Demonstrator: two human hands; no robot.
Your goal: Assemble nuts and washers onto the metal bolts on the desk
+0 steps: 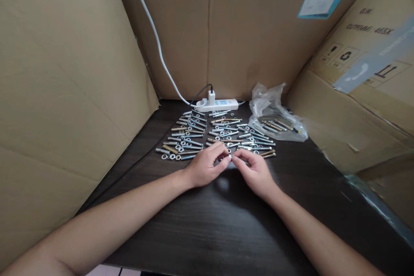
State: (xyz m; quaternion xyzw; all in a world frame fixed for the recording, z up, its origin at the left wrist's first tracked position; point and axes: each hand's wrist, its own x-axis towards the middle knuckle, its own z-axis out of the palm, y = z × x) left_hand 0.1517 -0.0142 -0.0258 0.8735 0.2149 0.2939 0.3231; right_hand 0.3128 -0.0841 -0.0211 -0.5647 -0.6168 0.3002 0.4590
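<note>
My left hand [207, 166] and my right hand [255, 171] meet at the near edge of the laid-out hardware, fingertips almost touching. Both are closed in a pinch around something small and shiny, too hidden to name. Beyond them lie rows of bolts [193, 142] with metal sleeves [170, 149], some silver and some brass-coloured. Hex nuts [178, 157] and washers [164, 157] are spread among them. Just past my right hand are more long bolts [263, 142]. My fingers cover part of the middle group.
A clear plastic bag [273, 108] with several bolts in it lies at the back right. Behind the rows sits a white power strip [223, 104] with a plugged-in charger [211, 97]. A black cable [139, 160] crosses the dark table [207, 228] at left. Cardboard boxes [174, 34] wall three sides.
</note>
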